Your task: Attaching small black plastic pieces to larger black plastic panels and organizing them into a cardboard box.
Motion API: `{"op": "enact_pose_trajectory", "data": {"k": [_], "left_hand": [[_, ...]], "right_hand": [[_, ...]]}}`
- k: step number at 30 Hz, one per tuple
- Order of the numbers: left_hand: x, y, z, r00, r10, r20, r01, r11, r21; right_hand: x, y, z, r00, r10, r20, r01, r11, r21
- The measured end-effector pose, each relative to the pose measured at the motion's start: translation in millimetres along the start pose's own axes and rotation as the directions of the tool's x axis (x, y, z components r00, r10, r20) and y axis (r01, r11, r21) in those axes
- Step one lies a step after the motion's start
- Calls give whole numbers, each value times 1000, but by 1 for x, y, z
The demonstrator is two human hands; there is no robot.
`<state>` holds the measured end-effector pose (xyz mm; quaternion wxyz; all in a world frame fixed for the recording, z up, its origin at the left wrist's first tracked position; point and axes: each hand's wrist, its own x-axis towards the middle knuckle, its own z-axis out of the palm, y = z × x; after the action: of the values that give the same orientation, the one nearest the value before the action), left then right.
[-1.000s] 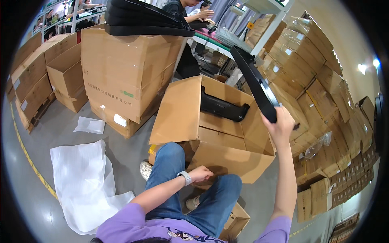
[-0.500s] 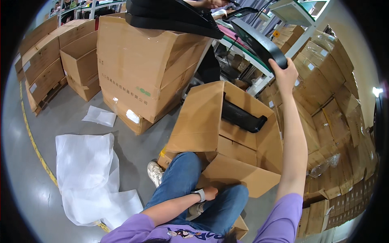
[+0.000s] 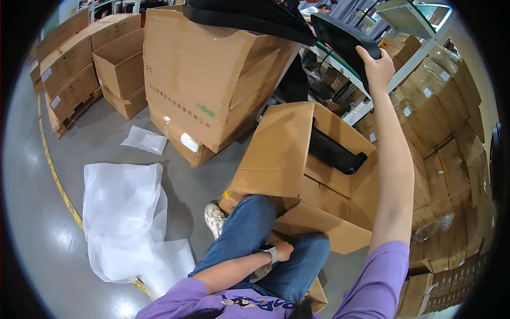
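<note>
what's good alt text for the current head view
A raised right hand grips one end of a black part, while the left hand is between the knees. In front, an open cardboard box contains another black part; white sheeting lies on the grey floor at left.

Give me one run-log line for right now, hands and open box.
right hand: gripping raised black panel by near end | left hand: between knees | open box: black piece inside
</note>
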<state>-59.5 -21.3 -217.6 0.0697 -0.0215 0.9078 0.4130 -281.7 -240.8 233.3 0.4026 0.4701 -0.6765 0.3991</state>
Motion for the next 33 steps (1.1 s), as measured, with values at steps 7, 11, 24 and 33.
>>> {"op": "enact_pose_trajectory", "data": {"k": [7,11,24,33], "left_hand": [[-1,6,-4,999,-25,27,24,999,36],[6,-2,9,999,-25,25,24,999,30],[9,-2,5,997,-15,72,11,998,54],[16,1,-3,987,68,146,-74,996,41]], "right_hand": [[6,8,26,994,-105,28,107,989,-104],[6,2,34,987,-157,-22,152,978,-142],[64,-169,38,856,-482,185,515,823,-238],[112,-248,173,900,-421,107,412,906,102]]}}
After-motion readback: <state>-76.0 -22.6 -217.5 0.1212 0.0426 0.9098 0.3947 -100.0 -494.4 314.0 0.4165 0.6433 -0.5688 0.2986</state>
